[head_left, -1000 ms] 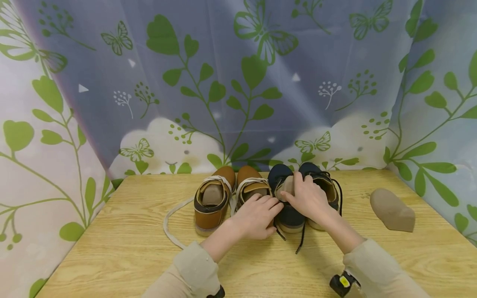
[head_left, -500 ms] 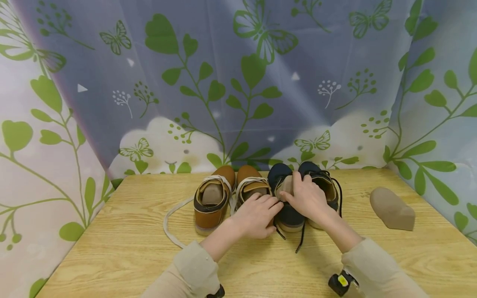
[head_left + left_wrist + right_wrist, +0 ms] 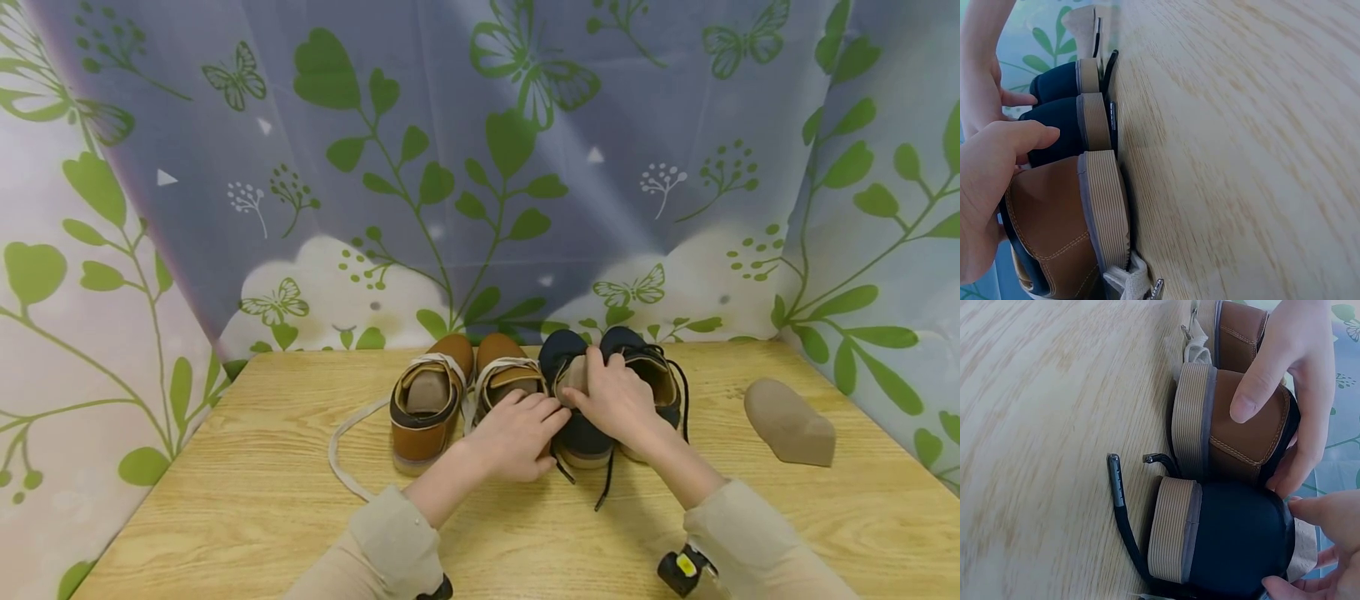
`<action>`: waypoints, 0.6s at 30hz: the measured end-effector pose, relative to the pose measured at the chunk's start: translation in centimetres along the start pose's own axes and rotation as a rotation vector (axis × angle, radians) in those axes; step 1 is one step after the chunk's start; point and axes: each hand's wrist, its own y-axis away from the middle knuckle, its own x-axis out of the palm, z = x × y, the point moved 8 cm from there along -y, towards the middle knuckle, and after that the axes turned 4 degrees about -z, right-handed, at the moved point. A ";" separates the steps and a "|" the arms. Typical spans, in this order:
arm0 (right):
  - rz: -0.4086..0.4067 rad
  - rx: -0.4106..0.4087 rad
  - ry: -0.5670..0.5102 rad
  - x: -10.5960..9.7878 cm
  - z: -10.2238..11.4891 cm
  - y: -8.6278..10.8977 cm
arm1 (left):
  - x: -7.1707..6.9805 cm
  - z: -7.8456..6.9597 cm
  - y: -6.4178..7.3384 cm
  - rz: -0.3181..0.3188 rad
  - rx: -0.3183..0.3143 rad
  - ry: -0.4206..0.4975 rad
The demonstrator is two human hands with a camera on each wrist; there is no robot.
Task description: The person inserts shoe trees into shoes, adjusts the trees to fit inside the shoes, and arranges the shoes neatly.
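In the head view my left hand (image 3: 517,437) holds the near edge of the left navy shoe (image 3: 583,437), its fingertips at the collar. The left wrist view has its thumb in front of that shoe's heel. My right hand (image 3: 618,396) pinches a beige insert (image 3: 576,375) at the same shoe's opening. From the right wrist, the insert (image 3: 1304,547) sticks out above the collar, with thumb and fingers around it; its lower part is hidden inside. Beside it stands the second navy shoe (image 3: 626,338), black laces loose, partly covered by my right hand.
Two brown shoes (image 3: 417,442) with white laces stand left of the navy pair, each with a beige insert inside. One white lace (image 3: 339,462) trails over the wooden table (image 3: 262,500). Another beige insert (image 3: 789,422) lies at the right. A patterned curtain (image 3: 420,167) hangs behind.
My right hand has shifted very slightly to the left over the insert in the navy shoe. My left hand and the shoes stay in place.
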 end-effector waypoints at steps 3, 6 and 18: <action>-0.007 -0.004 -0.003 -0.1 0.2 0.0 | 0.0 0.0 0.0 0.013 -0.006 -0.001; -0.014 -0.008 -0.003 -0.1 0.3 0.0 | 0.0 0.1 0.0 0.014 -0.006 -0.005; 0.003 0.016 0.042 -0.1 0.3 -0.2 | 0.0 0.0 0.0 -0.011 0.004 -0.007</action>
